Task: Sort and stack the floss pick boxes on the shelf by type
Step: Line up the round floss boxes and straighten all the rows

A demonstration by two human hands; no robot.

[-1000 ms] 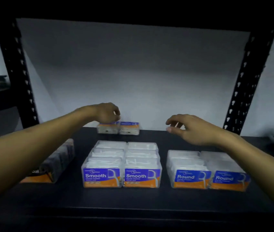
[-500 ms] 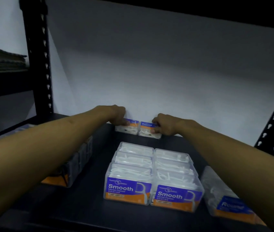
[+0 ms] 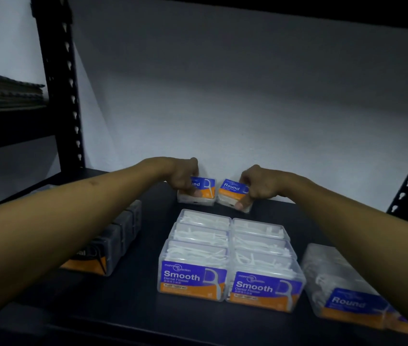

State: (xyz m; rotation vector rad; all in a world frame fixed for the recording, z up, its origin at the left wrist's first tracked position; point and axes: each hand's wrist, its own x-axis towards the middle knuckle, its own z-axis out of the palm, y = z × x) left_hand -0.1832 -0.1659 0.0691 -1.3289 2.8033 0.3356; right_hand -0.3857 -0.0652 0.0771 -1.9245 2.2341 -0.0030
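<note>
Left hand (image 3: 181, 177) grips left Round box (image 3: 201, 191); right hand (image 3: 257, 187) grips right Round box (image 3: 230, 193).

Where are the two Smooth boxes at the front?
In the head view, the front Smooth boxes sit side by side at the shelf's front middle, between the dark boxes and the Round stack.

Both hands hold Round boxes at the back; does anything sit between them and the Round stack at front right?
Mostly no: the Smooth block lies left of a straight path from the Round boxes to the Round stack.
</note>
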